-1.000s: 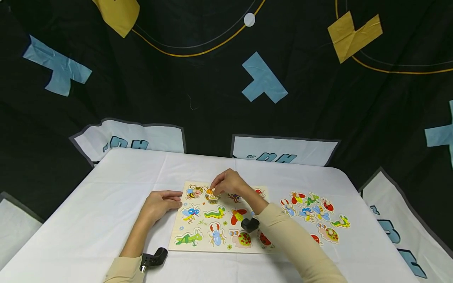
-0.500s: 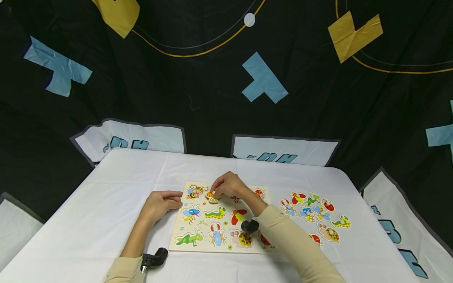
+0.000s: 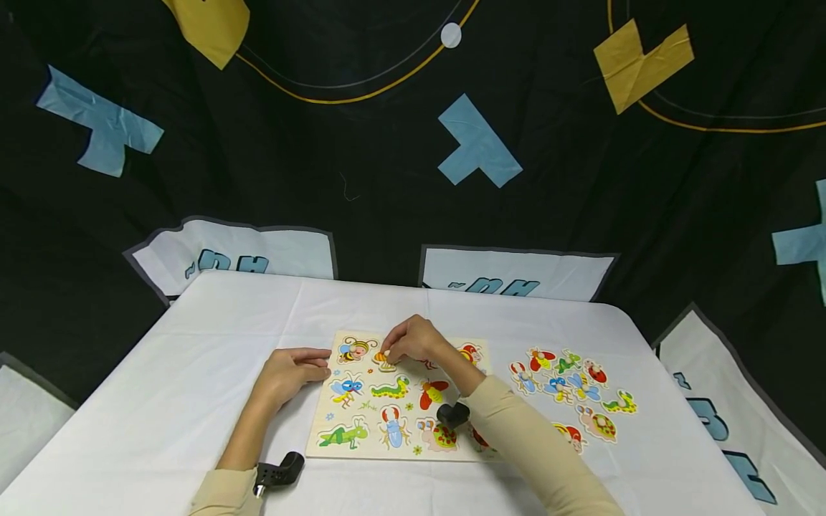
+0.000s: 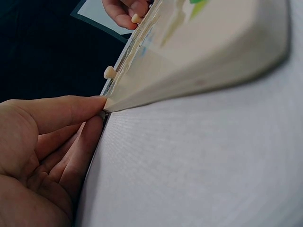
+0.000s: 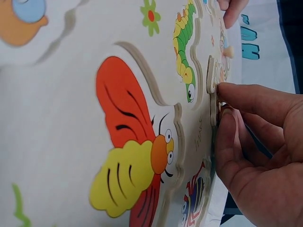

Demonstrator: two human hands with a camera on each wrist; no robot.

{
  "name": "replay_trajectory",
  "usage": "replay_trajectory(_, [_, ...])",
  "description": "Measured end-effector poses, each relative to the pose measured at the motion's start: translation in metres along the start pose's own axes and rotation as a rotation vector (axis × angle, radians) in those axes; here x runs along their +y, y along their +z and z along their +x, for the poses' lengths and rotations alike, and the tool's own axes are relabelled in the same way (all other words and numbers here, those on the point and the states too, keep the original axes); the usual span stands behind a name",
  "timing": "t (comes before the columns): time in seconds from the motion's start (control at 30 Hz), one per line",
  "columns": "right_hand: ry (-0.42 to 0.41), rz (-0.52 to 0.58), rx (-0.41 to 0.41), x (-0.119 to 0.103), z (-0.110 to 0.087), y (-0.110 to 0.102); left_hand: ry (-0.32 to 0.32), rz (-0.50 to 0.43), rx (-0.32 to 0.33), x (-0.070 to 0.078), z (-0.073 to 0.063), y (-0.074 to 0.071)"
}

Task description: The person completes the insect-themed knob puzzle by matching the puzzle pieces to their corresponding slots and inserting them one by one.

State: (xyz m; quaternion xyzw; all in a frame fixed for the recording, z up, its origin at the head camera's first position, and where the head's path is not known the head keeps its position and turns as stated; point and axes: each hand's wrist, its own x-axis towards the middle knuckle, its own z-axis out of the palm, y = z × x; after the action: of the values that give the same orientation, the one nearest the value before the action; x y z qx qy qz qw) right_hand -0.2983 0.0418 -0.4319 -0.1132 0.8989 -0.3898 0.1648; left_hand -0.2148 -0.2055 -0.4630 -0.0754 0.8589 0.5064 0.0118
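One board, two hands, nine loose pieces (counting only those right of the board).

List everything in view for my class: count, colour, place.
Table: one, white, centre.
Puzzle board: one, pale wood, on the table.
Bee piece: one, yellow and black, board's far left corner.
Held piece: one, orange and cream, at board's far row.
Loose pieces: at least nine, mixed colours, right of the board.
Backdrop: one, black, behind the table.
Patches: three blue, two yellow, on backdrop.
Yellow lines: two, curved, on backdrop.
Dot: one, white, on a yellow line.
Panels: four, white, around the table.
Wrist cameras: two, black, on the wrists.
Sleeves: two, beige, on the arms.
Left hand: one, bare, touching the board.
Right hand: one, bare, pinching the held piece.
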Motion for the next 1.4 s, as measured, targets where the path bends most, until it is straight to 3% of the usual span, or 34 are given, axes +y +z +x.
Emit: replay_trajectory(1.4, [-0.033,0.048,-0.038,0.0102,0.0011,0.0009,0.008,-0.028,-0.006,-0.0040,0.0021,0.0001])
